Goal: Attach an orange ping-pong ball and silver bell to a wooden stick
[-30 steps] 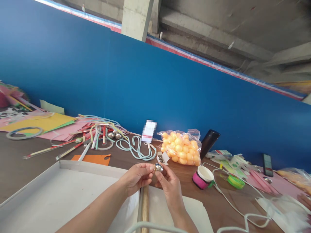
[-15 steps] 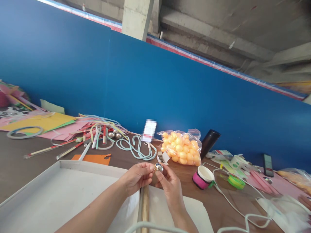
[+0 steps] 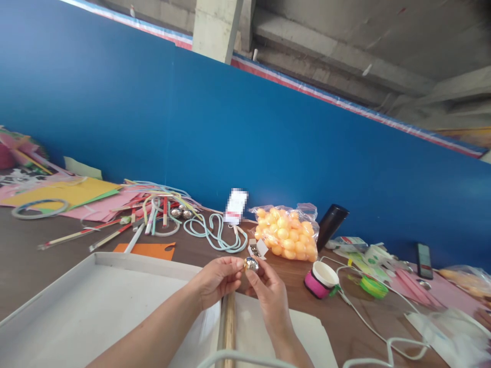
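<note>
A shiny silver ball (image 3: 251,264) is held between my two hands, above the strip where the white tray (image 3: 115,258) meets a pale sheet. My left hand (image 3: 218,281) pinches its left side between thumb and fingertips; a small golden spot shows there, too small to make out. On the other side, the thumb and fingers of my right hand (image 3: 268,291) close around the ball. Just beyond my fingers stands a small open white box (image 3: 262,249) with tiny dark metallic pieces inside.
Behind lies a clear bag of orange balls (image 3: 286,235), beside a black cylinder (image 3: 332,225). A white-and-magenta roll (image 3: 322,280), white cable (image 3: 364,322) and phone (image 3: 423,261) are right. Leftward lie blue tubing (image 3: 215,235), more silver balls (image 3: 182,212) and coloured paper (image 3: 84,191).
</note>
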Demonstrator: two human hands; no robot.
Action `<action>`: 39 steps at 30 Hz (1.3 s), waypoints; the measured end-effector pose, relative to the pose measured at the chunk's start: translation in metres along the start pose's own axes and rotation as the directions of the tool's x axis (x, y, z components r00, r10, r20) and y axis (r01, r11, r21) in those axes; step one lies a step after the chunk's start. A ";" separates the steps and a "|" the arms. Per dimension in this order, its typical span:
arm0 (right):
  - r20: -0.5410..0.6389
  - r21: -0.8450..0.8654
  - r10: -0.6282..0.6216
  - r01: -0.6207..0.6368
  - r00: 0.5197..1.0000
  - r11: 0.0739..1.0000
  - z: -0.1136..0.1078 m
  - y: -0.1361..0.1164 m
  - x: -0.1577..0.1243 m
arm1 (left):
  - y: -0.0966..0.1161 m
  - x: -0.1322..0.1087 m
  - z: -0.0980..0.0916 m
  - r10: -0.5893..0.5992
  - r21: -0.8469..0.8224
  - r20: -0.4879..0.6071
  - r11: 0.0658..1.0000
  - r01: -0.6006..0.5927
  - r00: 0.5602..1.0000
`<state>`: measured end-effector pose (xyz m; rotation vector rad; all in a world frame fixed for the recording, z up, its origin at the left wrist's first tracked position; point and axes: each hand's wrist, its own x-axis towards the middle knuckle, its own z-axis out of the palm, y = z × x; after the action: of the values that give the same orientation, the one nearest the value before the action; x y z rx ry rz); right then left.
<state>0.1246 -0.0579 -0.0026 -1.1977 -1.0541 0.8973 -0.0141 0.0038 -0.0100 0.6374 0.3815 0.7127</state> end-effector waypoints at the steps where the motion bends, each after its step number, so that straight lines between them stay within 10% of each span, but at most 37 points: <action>1: -0.001 -0.002 -0.001 0.001 1.000 1.000 0.000 0.000 0.000 | 0.000 0.000 0.000 0.000 -0.001 -0.001 1.000 0.000 1.000; 39: 0.014 -0.011 0.005 -0.005 1.000 1.000 -0.001 -0.001 -0.002 | 0.001 -0.003 0.003 -0.021 0.038 0.011 0.999 0.020 1.000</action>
<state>0.1250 -0.0598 -0.0019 -1.2054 -1.0687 0.9062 -0.0154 0.0008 -0.0066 0.6725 0.3914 0.6832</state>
